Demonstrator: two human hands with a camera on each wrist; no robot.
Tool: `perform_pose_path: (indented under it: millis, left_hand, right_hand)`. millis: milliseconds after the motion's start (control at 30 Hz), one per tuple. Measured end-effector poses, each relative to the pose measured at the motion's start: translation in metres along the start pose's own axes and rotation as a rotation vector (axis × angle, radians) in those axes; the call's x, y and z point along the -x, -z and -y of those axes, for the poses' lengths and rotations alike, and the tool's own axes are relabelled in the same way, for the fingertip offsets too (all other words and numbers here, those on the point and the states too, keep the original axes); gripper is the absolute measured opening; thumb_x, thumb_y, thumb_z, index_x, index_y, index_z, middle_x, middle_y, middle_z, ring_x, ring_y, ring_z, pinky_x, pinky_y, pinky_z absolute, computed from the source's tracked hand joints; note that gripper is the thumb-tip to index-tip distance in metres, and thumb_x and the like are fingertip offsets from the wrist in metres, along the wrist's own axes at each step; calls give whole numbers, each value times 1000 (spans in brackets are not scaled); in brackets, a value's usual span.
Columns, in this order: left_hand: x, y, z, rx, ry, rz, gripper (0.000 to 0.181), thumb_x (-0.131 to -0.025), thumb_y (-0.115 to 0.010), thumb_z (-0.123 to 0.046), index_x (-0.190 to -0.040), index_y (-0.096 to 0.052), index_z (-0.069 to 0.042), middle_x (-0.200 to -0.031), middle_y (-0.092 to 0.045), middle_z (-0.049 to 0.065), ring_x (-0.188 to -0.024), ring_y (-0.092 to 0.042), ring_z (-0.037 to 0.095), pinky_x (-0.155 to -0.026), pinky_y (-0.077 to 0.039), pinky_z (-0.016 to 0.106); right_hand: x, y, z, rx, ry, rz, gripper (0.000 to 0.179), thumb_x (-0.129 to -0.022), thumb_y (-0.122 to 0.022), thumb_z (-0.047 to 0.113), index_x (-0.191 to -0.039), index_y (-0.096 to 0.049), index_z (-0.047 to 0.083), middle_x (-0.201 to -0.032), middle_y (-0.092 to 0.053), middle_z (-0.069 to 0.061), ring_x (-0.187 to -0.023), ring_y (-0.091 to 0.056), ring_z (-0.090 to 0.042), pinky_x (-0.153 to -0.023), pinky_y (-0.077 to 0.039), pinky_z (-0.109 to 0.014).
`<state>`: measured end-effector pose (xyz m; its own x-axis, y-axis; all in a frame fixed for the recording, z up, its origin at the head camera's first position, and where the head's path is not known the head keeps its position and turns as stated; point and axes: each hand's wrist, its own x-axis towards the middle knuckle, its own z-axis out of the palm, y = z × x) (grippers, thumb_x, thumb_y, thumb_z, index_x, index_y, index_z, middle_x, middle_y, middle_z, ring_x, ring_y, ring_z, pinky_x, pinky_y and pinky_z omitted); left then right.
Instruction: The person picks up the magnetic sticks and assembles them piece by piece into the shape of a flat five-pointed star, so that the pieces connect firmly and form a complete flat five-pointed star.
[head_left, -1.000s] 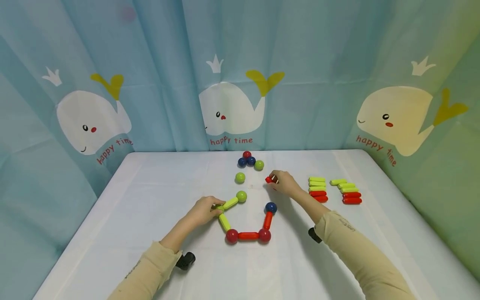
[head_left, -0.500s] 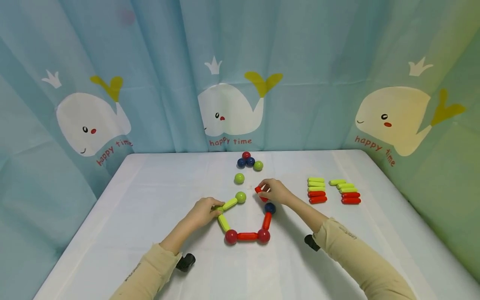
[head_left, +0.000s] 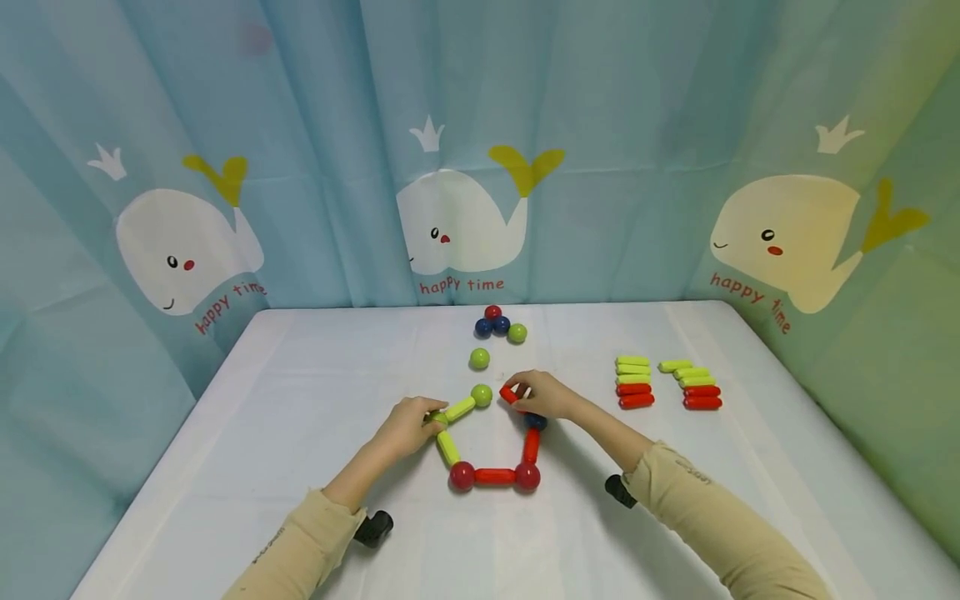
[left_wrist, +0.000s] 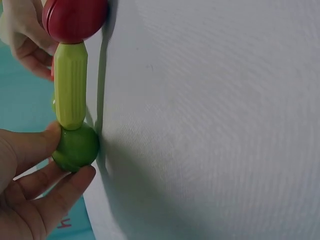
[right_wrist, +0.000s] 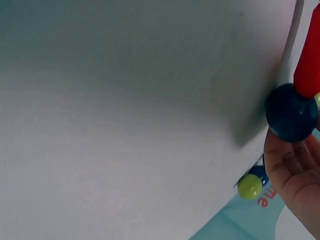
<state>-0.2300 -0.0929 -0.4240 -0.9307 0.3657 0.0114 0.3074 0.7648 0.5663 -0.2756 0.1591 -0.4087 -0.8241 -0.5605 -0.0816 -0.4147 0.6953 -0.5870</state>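
My left hand [head_left: 407, 427] pinches a green ball [left_wrist: 79, 149] at the left corner of a chain of balls and rods. From that ball, a yellow-green rod [head_left: 461, 408] leads to another green ball [head_left: 482, 395], and a second yellow-green rod [left_wrist: 70, 87] leads to a red ball [head_left: 462, 476]. A red rod [head_left: 494, 477] joins it to a second red ball [head_left: 528, 477]; another red rod [head_left: 531, 447] rises to a blue ball [right_wrist: 291, 112]. My right hand [head_left: 546, 394] pinches a loose-ended red rod [head_left: 510, 395], its near end at the blue ball, its far end close to the green ball.
Behind the chain lie a single green ball [head_left: 479, 358] and a cluster with a red ball [head_left: 492, 312], blue balls [head_left: 483, 327] and a green ball [head_left: 517, 333]. Yellow-green rods [head_left: 633, 369] and red rods [head_left: 702, 403] lie in two groups at the right of the white table [head_left: 300, 367].
My right hand has brought the red rod toward me and leftward, down to the blue ball. The blue ball has shifted slightly left. My left hand has stayed on its green ball.
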Motion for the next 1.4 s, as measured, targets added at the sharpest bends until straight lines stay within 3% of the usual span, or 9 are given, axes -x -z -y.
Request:
perform_pose_path:
  millis: [233,400,500,600,667,767,933,1067,1400]
  left_hand:
    - [0,0,-2,22,-10,-20,33,-85,-67,-9,-116,-64,3,-112,-67,19,-106,-62,33,-89,-50,44]
    - [0,0,-3,25,-11,-29,34,-85,-67,-8,-117,-64,3,-112,-67,19,-105,-62,33,-89,-50,44]
    - [-1,-1,-3,34,-17,-34,35,-84,-67,-7,-118,-63,3,-113,-67,19,-104,-63,33,-89,-50,44]
    - [-3,-2,-2,45,-22,-40,37,-84,-67,-6,-119,-62,4,-113,-67,19,-105,-63,33,-89,-50,44]
    - [-5,-3,-2,55,-15,-44,37,-85,-67,-6,-120,-61,3,-113,-66,19,-106,-62,32,-90,-50,43]
    - [-6,-4,-1,60,-13,-53,37,-85,-67,-6,-120,-61,4,-113,-67,19,-104,-63,31,-88,-51,42]
    - [-7,-5,-2,70,-25,-60,39,-84,-68,-6,-121,-61,3,-111,-67,19,-100,-65,30,-85,-52,41]
    - [-6,-5,-3,57,-36,-81,40,-84,-68,-6,-122,-60,2,-111,-68,18,-101,-64,30,-86,-51,43]
    - [-7,-1,-1,25,-61,-73,45,-83,-68,-3,-127,-56,2,-113,-66,21,-106,-63,33,-87,-52,42]
  right_hand:
    - [-6,-9,7,61,19,-10,30,-85,-64,0,-114,-62,-3,-91,-67,-14,-76,-60,-18,-70,-52,-26]
    - [-10,-12,10,61,16,-6,43,-88,-63,8,-127,-52,-3,-86,-64,-12,-71,-54,-15,-65,-46,-22]
    - [-14,-16,10,66,7,-5,53,-89,-64,17,-136,-45,0,-73,-56,-6,-64,-48,-12,-60,-40,-21]
    - [-20,-20,12,113,-30,-22,56,-88,-67,26,-136,-47,5,-64,-46,-1,-61,-42,-12,-59,-34,-22]
    - [-23,-24,16,174,-59,-44,56,-84,-69,34,-131,-52,9,-64,-44,1,-62,-41,-13,-58,-32,-23]
    - [-29,-30,22,302,-71,-79,49,-79,-71,47,-111,-61,11,-63,-45,2,-61,-42,-13,-55,-31,-24]
    - [-34,-39,31,446,-91,-148,47,-74,-69,59,-78,-54,15,-56,-42,4,-53,-41,-11,-47,-28,-22]
    - [-36,-40,36,464,-108,-180,49,-73,-70,60,-74,-53,14,-55,-40,3,-52,-39,-11,-45,-26,-22]
    - [-43,-36,39,489,-130,-131,50,-74,-68,61,-73,-51,14,-55,-37,3,-53,-40,-13,-47,-26,-23]
